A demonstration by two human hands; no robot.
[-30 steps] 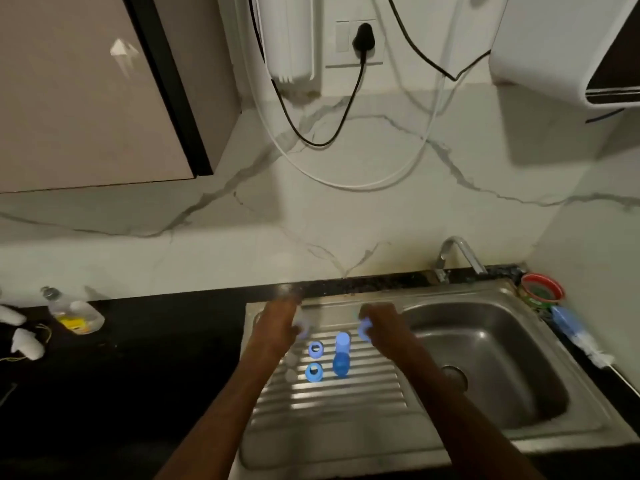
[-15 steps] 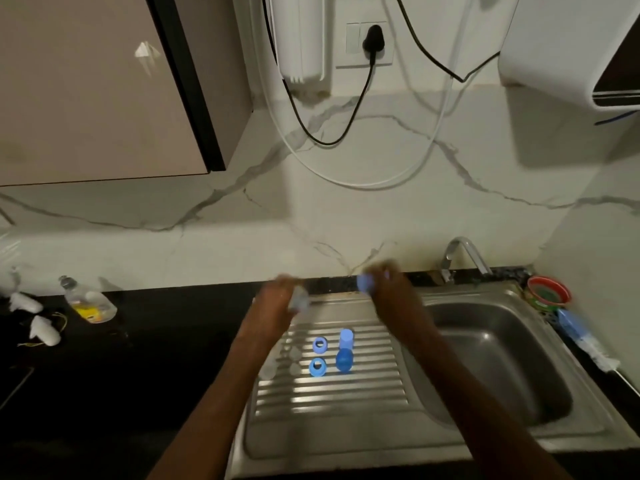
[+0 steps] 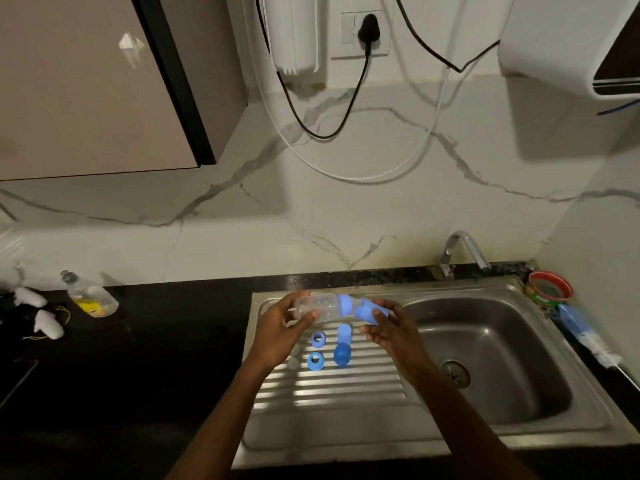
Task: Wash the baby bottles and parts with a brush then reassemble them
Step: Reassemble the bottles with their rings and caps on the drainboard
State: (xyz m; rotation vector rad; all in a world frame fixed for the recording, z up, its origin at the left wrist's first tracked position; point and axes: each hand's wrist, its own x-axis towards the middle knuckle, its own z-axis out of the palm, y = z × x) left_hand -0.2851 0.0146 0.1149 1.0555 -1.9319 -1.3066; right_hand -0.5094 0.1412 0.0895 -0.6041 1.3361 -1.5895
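Observation:
My left hand (image 3: 282, 329) grips a clear baby bottle (image 3: 317, 306) held sideways over the steel drainboard (image 3: 332, 386). A blue collar sits on the bottle's neck. My right hand (image 3: 388, 329) holds a blue cap (image 3: 369, 312) right beside that collar. Below the hands, on the drainboard ridges, lie two blue rings (image 3: 316, 360) and two blue caps (image 3: 343, 353). A pale teat-like part (image 3: 293, 362) rests next to my left wrist. A blue-handled bottle brush (image 3: 585, 329) lies on the counter to the right of the sink.
The sink basin (image 3: 485, 341) with its drain is at the right, with a tap (image 3: 460, 249) behind it. A red-rimmed bowl (image 3: 549, 287) sits at the sink's back right corner. On the dark counter at the left are a soap bottle (image 3: 90, 299) and white items (image 3: 38, 313).
Both hands lifted from the drainboard and came together. The bottle now lies sideways in my left hand with the blue cap in my right hand brought up beside its neck.

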